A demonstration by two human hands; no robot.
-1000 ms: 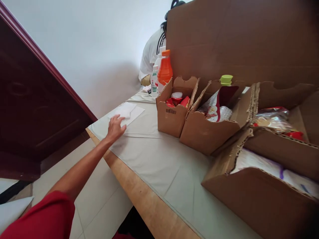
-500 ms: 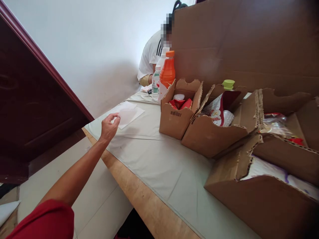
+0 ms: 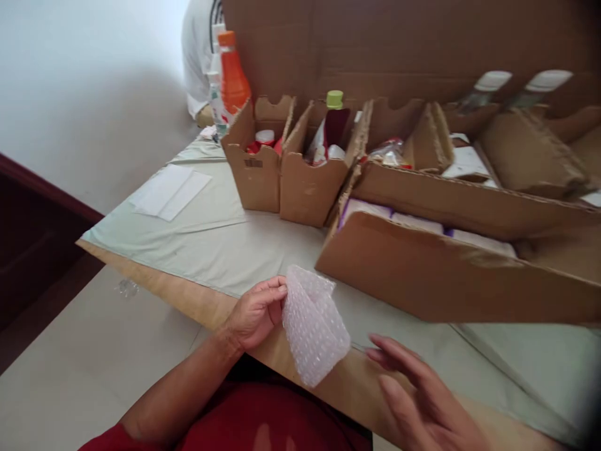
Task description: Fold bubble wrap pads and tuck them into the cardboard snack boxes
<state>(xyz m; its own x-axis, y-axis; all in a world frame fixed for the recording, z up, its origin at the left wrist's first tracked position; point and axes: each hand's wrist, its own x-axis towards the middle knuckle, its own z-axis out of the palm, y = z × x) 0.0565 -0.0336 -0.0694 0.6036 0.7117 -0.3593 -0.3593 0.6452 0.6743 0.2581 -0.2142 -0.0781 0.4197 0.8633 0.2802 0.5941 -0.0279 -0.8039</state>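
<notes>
My left hand pinches the left edge of a bubble wrap bag, holding it over the table's front edge. The bag looks clear and crumpled, and its upper part is folded over. To its right, my right hand is open, thumb and fingers apart, and does not touch the bag. A little blur shows on that hand. Flat white sheets, perhaps bags, lie on the cloth at the table's far left.
A long cardboard box holds white and purple packs. Smaller cardboard bins stand behind it with red and clear packets. An orange bottle rises at the back. A person in a white sleeve is beyond. Pale cloth covers the table.
My left hand has come back from the white sheets to in front of me, now with a bubble wrap bag. My right hand has entered the view. The camera has turned right.
</notes>
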